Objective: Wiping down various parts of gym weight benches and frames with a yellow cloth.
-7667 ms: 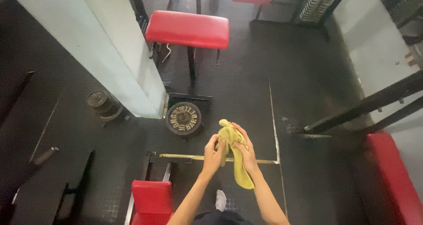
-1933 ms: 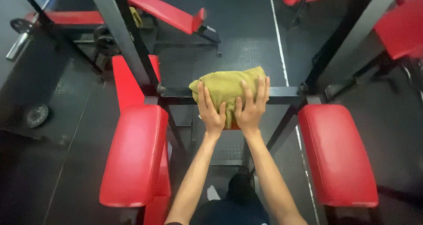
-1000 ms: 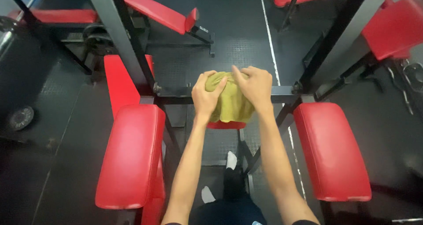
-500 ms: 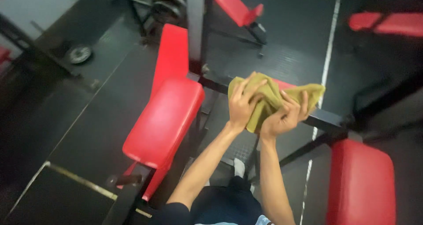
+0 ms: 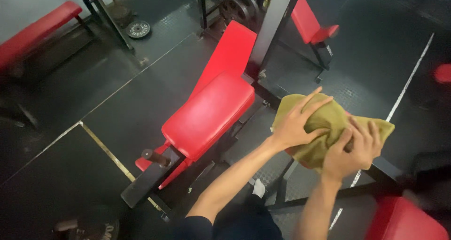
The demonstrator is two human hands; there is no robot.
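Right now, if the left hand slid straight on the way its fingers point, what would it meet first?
Probably only more of the olive-green cloth under the left hand; beyond its edge, likely dark rubber floor, though depth is unclear.
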